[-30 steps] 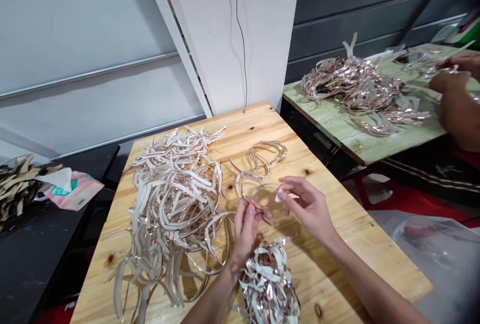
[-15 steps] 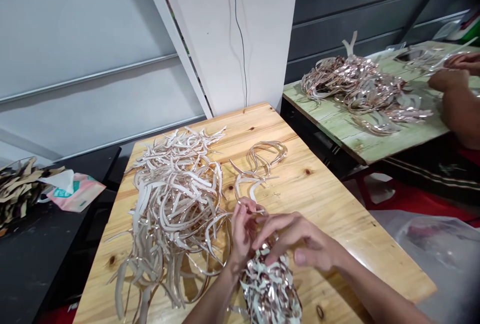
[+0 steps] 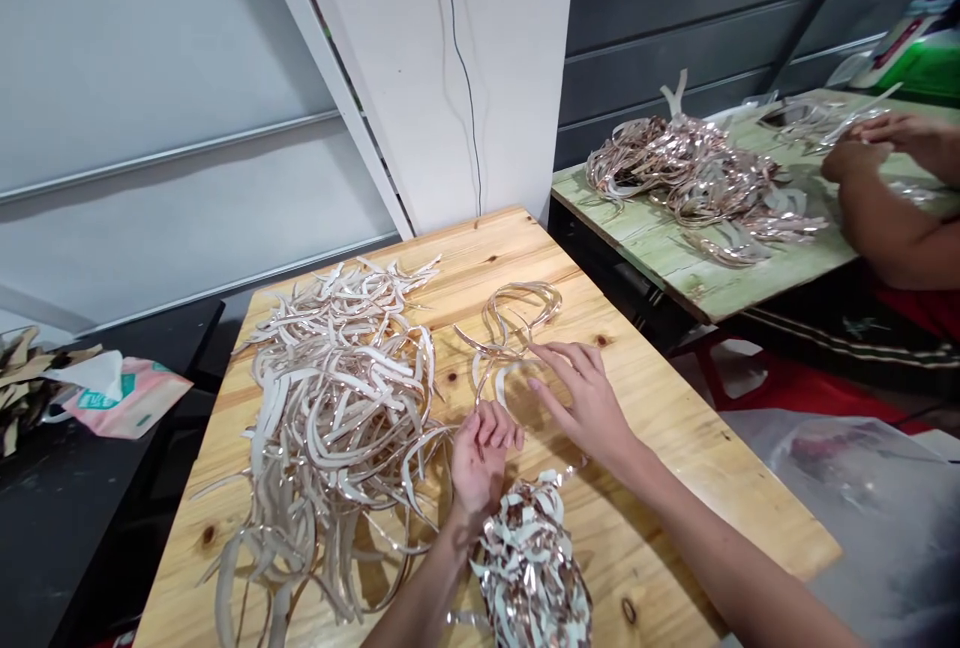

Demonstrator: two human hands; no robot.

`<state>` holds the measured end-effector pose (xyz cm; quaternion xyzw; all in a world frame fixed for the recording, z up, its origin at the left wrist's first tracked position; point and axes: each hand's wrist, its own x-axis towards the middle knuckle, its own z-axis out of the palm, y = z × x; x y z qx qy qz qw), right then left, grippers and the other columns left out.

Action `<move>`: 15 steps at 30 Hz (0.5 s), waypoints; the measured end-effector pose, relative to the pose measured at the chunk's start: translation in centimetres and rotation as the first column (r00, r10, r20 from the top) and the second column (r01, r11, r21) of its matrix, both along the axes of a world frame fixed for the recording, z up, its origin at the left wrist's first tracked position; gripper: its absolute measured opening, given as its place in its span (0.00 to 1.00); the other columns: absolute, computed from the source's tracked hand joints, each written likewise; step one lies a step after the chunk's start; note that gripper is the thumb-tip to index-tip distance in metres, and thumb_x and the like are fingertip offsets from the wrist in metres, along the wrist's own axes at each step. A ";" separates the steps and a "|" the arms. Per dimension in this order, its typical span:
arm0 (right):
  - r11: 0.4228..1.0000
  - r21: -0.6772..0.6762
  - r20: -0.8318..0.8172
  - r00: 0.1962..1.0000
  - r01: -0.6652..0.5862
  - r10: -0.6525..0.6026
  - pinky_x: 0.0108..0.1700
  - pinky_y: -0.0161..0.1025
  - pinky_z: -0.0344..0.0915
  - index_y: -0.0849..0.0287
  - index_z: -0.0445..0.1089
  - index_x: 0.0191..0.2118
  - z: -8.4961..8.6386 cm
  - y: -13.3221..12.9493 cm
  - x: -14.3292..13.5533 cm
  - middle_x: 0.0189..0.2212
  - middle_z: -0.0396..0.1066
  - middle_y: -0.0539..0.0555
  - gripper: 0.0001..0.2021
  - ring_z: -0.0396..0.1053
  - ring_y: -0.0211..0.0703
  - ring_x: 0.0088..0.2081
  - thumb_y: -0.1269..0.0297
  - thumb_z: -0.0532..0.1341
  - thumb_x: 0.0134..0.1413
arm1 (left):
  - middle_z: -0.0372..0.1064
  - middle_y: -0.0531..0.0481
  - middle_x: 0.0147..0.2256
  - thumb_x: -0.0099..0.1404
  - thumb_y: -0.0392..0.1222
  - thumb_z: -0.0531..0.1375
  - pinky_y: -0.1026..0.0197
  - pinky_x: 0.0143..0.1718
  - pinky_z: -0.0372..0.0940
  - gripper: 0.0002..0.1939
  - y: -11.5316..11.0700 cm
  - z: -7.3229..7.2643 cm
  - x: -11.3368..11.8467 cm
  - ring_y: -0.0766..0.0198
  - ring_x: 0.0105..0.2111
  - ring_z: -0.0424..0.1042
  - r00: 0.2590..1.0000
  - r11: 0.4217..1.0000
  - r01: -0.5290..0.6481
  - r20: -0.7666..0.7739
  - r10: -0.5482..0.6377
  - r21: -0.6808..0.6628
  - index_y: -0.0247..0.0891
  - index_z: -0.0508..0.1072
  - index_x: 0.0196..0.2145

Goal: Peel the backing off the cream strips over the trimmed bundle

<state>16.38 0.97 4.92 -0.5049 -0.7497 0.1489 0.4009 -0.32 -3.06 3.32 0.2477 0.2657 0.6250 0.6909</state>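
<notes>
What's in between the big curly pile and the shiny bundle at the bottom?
In the head view, the left forearm and some wooden table lie between the curly pile and shiny bundle.

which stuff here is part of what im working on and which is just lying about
Work in hand:
big pile of shiny-edged strips
loose strips by the right hand
crinkled strip bundle
wooden table

Seemingly just lying about:
pink tissue pack
brown scraps
translucent plastic bag
</notes>
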 end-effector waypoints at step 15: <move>0.857 -0.239 -0.291 0.876 -0.456 0.385 0.35 0.39 0.60 0.60 0.72 0.34 -0.3 0.3 1.0 0.27 0.70 0.54 0.26 0.67 0.43 0.30 0.48 0.45 0.72 | 0.52 0.54 0.22 0.71 0.54 0.54 0.60 0.35 0.59 0.25 0.4 -0.7 0.1 0.64 0.26 0.54 0.996 0.998 -0.036 -0.083 0.039 0.043 0.39 0.56 0.21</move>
